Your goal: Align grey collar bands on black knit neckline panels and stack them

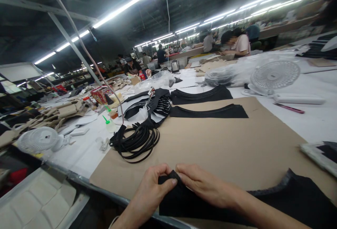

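At the near edge of the table, my left hand (pixel 154 185) pinches the edge of a black fabric piece (pixel 210 211) between thumb and fingers. Close against it, my right hand (pixel 197 180) grips the same edge, its fingers bent over the cloth. The fabric stretches to the right under my right forearm, and its curved upper edge looks frayed or fuzzy. Beneath it lies a brown paper sheet (pixel 210 137). A coil of black strips (pixel 137 141) rests ahead of my left hand. Beyond are two stacks of curved black pieces (pixel 207 111).
White fans stand at the left (pixel 39 139) and right (pixel 275 76). A pink-handled cutter (pixel 289 108) lies at right, near a pale block (pixel 321 155). Green-tipped glue bottles (pixel 109 125) stand on the left. Beige pieces (pixel 65 111) are heaped farther left. Other people work in the background.
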### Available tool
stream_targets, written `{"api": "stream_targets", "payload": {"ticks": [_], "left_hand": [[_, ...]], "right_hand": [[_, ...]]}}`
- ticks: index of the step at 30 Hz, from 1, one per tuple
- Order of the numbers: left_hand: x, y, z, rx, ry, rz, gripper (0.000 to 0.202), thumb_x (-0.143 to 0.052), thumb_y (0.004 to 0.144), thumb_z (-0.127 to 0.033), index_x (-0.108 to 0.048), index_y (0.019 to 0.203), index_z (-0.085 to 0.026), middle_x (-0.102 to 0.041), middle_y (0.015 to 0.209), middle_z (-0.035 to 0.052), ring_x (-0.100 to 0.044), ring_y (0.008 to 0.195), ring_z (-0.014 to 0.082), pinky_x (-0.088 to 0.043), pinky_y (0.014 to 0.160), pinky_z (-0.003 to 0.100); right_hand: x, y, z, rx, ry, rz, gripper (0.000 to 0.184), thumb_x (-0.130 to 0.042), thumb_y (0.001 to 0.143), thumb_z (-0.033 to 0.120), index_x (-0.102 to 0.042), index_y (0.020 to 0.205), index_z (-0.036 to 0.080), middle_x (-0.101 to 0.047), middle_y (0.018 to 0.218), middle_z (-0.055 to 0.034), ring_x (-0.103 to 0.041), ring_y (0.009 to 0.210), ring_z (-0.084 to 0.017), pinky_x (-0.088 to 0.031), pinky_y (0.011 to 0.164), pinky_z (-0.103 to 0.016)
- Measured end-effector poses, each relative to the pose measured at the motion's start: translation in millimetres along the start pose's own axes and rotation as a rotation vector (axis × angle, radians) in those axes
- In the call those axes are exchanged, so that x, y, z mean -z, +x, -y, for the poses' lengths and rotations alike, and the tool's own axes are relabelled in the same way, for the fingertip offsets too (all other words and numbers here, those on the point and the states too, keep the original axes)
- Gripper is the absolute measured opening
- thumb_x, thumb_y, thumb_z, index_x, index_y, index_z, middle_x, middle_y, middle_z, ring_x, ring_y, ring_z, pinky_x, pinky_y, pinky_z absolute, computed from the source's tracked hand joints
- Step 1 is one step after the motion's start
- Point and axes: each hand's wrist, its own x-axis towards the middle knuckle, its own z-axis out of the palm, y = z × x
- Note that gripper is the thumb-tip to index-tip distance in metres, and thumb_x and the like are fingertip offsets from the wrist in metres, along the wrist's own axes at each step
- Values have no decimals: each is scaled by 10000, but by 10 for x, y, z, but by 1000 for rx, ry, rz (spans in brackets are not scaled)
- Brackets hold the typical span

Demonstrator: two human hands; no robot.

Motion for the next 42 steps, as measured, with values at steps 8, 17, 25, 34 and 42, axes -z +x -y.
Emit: {"api": "stream_targets", "payload": {"ticks": [8,17,25,34,42], "left_hand": [[6,-15,-7,35,-46,8,210,-594,748,-346,-585,717,-139,-490,602,-32,-416,582,104,-300,533,217],[-22,6,0,67,-203,-18,263,-640,697,-389,-596,728,-132,-543,638,-13,-449,599,107,-318,565,219],[-40,-3,2,103,-221,-33,236,-636,677,-355,-601,732,-128,-526,632,-18,-441,601,107,-306,576,225],[-13,-74,-18,77,-192,-16,220,-600,700,-345,-575,748,-132,-458,582,-41,-363,568,95,-256,548,230],[-19,-78,-47,47,-163,-8,230,-581,727,-370,-563,724,-141,-464,614,-27,-395,603,110,-302,581,239]], "right_hand": [[-77,-88,-23,23,-112,-57,292,-242,1006,320,-507,976,200,-577,969,-58,-545,908,-166,-459,886,-331],[-239,-82,22,68,-455,-233,224,-287,953,121,-465,847,205,-573,832,-30,-519,740,-164,-427,780,-326],[-393,-33,-73,132,-616,-348,227,-318,898,57,-452,785,201,-532,760,-20,-444,661,-162,-331,665,-299],[-376,-28,-15,169,-627,-343,234,-305,944,93,-474,825,203,-550,808,-22,-468,688,-158,-355,688,-299],[-324,-73,51,187,-569,-373,302,-268,957,125,-549,880,205,-597,815,-62,-535,725,-187,-443,752,-346]]}}
